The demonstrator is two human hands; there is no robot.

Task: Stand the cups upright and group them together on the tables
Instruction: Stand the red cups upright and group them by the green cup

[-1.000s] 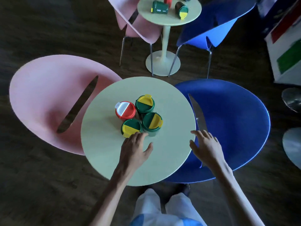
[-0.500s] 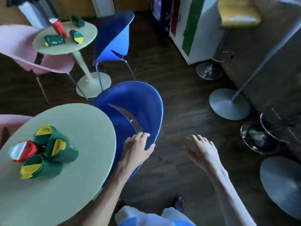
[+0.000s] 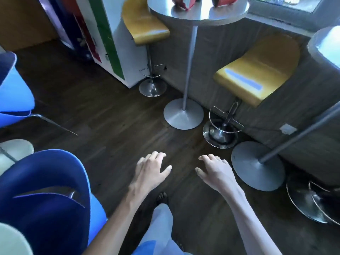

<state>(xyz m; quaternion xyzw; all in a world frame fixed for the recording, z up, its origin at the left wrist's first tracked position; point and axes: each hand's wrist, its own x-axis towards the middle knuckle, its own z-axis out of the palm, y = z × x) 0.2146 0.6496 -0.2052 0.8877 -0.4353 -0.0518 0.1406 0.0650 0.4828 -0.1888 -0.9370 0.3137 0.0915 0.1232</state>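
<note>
Straight ahead at twelve o'clock, well apart from the hands, a red cup [image 3: 181, 2] and a second red cup [image 3: 224, 1] sit, seemingly tipped, on the tall steel table [image 3: 202, 22], their long axes cropped. The left hand [image 3: 149, 172] and right hand [image 3: 215, 172] hover empty, fingers relaxed; the right seems slightly nearer.

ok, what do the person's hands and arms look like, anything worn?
Nothing worn: the left hand and right hand show no gloves, rings or watch. The left forearm and right forearm are bare too, no sleeves in view.
</note>
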